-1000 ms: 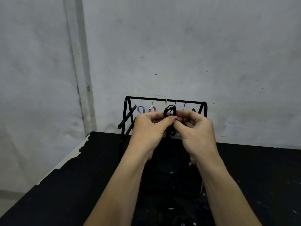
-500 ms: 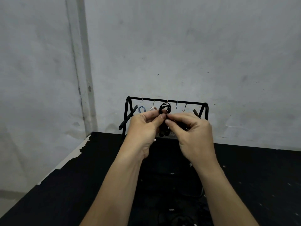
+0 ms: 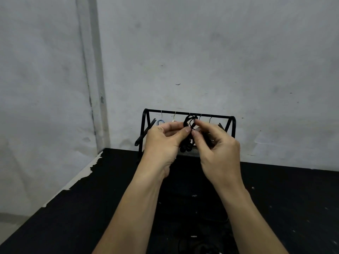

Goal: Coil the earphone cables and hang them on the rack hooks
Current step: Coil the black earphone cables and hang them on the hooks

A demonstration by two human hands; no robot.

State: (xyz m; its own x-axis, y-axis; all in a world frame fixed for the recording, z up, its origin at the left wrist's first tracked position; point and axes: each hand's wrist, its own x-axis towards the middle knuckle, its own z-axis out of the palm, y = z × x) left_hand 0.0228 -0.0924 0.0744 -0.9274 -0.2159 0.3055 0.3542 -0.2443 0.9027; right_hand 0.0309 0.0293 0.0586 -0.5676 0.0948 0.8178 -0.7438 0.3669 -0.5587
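- Black coiled earphone cable (image 3: pixel 189 121) sits nearer the rack (image 3: pixel 231 120) top bar than a second ago
- Left hand (image 3: pixel 165 142) and right hand (image 3: pixel 218 145) still pinch it

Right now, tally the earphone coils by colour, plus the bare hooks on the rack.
Black coil: 1, pinched by the left hand and right hand, up at the rack bar
Blue coil: 1, hanging
Pale coil: 1, hanging, mostly hidden behind the left hand
Bare hooks: 2
Total: 3 coils, 2 bare hooks
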